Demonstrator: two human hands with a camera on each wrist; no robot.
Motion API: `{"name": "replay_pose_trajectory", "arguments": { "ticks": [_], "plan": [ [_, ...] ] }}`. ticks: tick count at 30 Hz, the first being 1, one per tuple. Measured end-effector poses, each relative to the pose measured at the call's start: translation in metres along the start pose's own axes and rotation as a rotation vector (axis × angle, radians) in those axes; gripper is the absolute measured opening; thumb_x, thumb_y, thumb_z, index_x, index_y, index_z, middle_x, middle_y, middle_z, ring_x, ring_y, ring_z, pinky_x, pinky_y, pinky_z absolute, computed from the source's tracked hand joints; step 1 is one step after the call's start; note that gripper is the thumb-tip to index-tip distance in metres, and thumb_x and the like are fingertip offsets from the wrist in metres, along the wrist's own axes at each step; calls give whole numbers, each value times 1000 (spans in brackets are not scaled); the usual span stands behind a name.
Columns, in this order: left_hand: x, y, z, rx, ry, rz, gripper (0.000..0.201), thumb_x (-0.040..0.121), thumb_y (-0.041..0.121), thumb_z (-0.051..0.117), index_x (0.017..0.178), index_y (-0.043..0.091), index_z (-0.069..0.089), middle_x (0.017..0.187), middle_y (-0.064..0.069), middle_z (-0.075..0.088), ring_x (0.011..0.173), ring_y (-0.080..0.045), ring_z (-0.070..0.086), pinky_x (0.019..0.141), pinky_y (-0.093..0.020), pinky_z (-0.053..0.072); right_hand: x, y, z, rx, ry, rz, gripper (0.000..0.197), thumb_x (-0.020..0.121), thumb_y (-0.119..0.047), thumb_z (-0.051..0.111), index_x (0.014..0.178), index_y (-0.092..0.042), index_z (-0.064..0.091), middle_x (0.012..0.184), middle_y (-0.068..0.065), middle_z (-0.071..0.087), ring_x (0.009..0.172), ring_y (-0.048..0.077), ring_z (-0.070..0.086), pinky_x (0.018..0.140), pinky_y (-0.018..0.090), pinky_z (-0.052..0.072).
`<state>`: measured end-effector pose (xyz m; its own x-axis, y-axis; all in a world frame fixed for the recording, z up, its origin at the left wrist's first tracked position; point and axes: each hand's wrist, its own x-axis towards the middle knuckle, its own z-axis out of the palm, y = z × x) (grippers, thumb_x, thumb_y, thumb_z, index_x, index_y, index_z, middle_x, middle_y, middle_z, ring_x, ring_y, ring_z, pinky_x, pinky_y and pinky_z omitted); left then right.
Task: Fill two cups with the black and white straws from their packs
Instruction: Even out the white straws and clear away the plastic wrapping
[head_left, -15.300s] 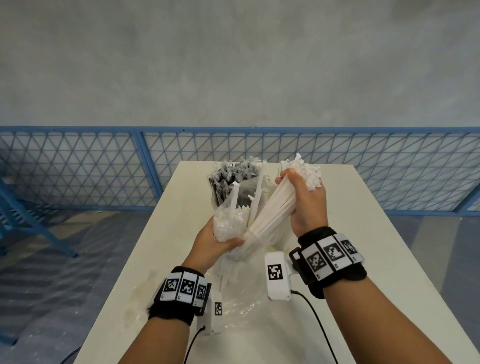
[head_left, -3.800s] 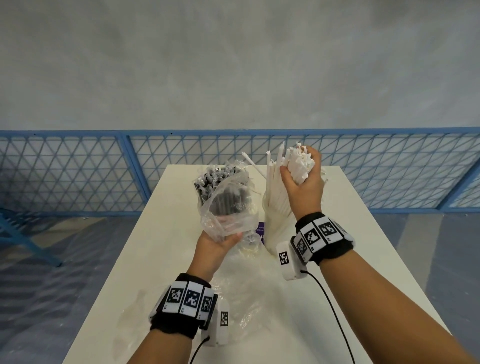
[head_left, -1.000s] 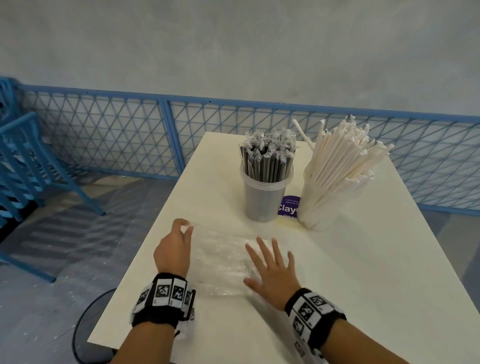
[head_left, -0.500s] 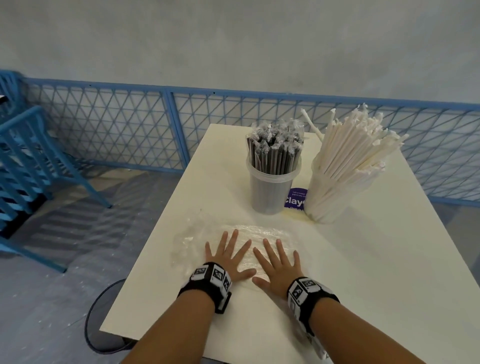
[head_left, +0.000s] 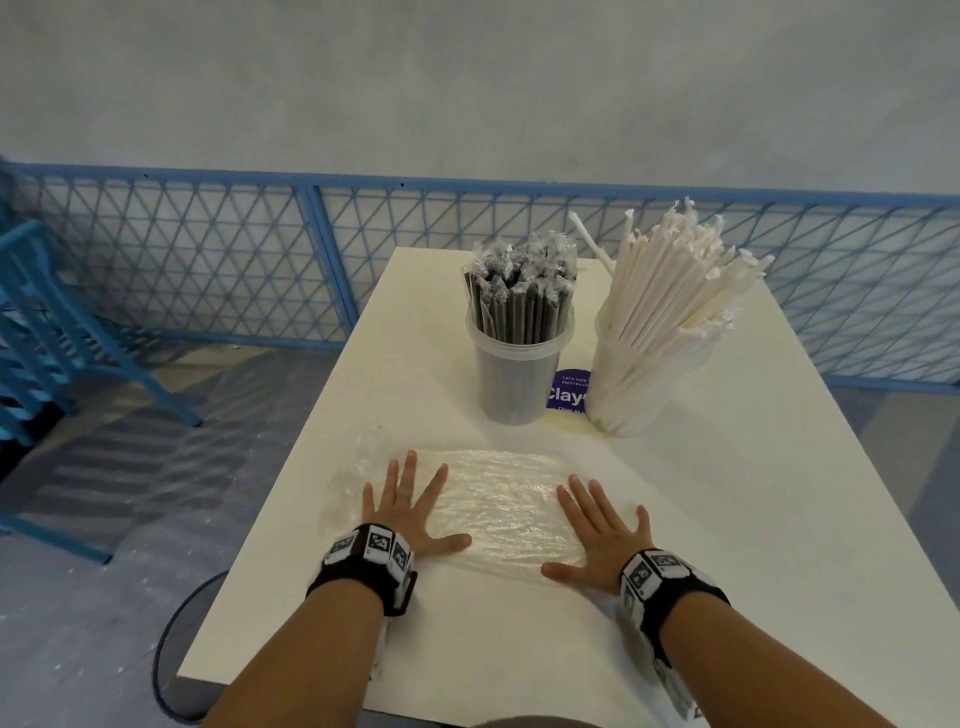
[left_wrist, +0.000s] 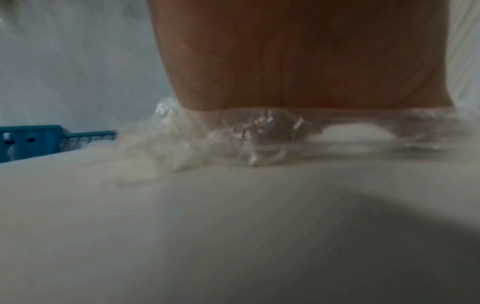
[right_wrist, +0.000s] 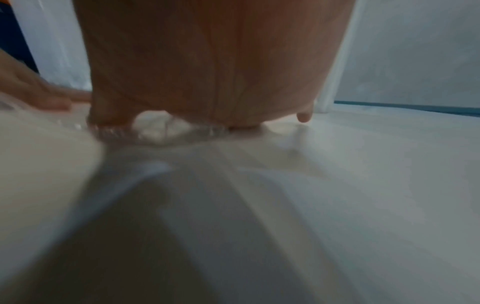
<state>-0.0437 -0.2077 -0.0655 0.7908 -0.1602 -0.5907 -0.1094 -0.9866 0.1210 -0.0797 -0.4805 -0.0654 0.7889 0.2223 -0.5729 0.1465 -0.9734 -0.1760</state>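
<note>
Two clear cups stand at the far middle of the white table (head_left: 727, 519). The left cup (head_left: 511, 382) holds wrapped black straws (head_left: 519, 296). The right cup (head_left: 623, 395) is packed with white straws (head_left: 675, 291) that lean right. Nearer me, empty clear plastic packs (head_left: 498, 499) lie flat on the table. My left hand (head_left: 410, 506) presses flat on their left part with fingers spread. My right hand (head_left: 597, 535) presses flat on their right end. In the wrist views each palm (left_wrist: 298, 61) (right_wrist: 207, 61) sits on crinkled plastic (left_wrist: 246, 133) (right_wrist: 155, 127).
A purple label (head_left: 569, 392) lies on the table between the cups. A blue mesh fence (head_left: 208, 260) runs behind the table. Blue stacked chairs (head_left: 47, 332) stand at the far left. A dark cable (head_left: 171, 660) loops below the table's near left corner.
Both hands have slid apart over the flattened packs, the left toward the left and the right toward the right. The cups and straws have not moved.
</note>
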Motion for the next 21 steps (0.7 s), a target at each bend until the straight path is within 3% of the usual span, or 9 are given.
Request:
{"name": "replay_pose_trajectory", "arguments": {
  "ticks": [2, 4, 7, 9, 11, 13, 15, 19, 21],
  "plan": [
    [0, 8, -9, 81, 24, -22, 122, 45, 98, 19, 144, 38, -18, 152, -7, -32, 145, -29, -18, 112, -57, -10, 0, 0, -2, -23, -3, -7, 126, 31, -95, -7, 137, -30, -32, 136, -12, -43, 139, 12, -27, 109, 63, -8],
    [-5, 25, -30, 143, 199, -1, 99, 71, 81, 39, 147, 22, 17, 157, -11, 15, 143, -26, 20, 115, -51, 2, -5, -1, -9, -12, 89, -33, 123, 36, -93, -12, 143, -32, -21, 147, -10, -30, 145, 16, -13, 109, 61, -9],
    [-15, 68, -74, -74, 563, 205, 57, 83, 54, 57, 123, 16, 48, 129, -2, 54, 114, -20, 54, 101, -34, 31, -21, -2, -35, 206, 444, -8, 85, 75, -78, 28, 146, -34, 11, 152, -10, 30, 140, 11, 26, 112, 54, -9],
    [-18, 102, -103, -326, 594, 361, 55, 81, 42, 67, 121, 11, 49, 124, -6, 56, 111, -22, 56, 91, -30, 40, -26, 2, -57, 446, 735, 8, 61, 80, -55, 58, 132, -31, 37, 123, -12, 57, 119, 10, 51, 113, 50, 6],
    [-11, 138, -130, -475, 528, 449, 70, 76, 37, 74, 130, 8, 42, 131, -8, 53, 118, -20, 52, 91, -24, 39, -26, 17, -80, 724, 953, 33, 52, 74, -39, 73, 115, -22, 46, 106, -8, 56, 101, 15, 60, 102, 44, 34],
    [-6, 155, -151, -653, 413, 471, 94, 70, 34, 79, 142, 8, 26, 144, -9, 42, 130, -19, 43, 99, -23, 36, -26, 22, -99, 914, 1124, 49, 60, 69, -28, 80, 114, -11, 44, 110, 0, 46, 99, 22, 59, 83, 30, 43],
    [10, 174, -170, -769, 305, 471, 114, 64, 36, 83, 148, 9, 10, 152, -11, 28, 138, -22, 32, 110, -33, 33, -25, 39, -118, 965, 1253, 109, 76, 65, -25, 82, 124, -6, 39, 121, 8, 38, 105, 22, 52, 84, 26, 41],
    [34, 198, -194, -823, 254, 426, 131, 62, 33, 85, 147, 8, -11, 155, -14, 19, 142, -26, 24, 116, -42, 27, -17, 66, -155, 1070, 1109, 92, 105, 62, -29, 85, 143, -11, 21, 144, 12, 27, 131, 20, 33, 106, 29, 31],
    [46, 203, -202, -847, 229, 427, 130, 62, 28, 85, 147, 7, -12, 153, -12, 24, 141, -26, 26, 116, -41, 26, -15, 75, -169, 1131, 1025, -12, 101, 60, -27, 86, 141, -16, 26, 141, 5, 38, 130, 18, 40, 106, 31, 36]
  ]
}}
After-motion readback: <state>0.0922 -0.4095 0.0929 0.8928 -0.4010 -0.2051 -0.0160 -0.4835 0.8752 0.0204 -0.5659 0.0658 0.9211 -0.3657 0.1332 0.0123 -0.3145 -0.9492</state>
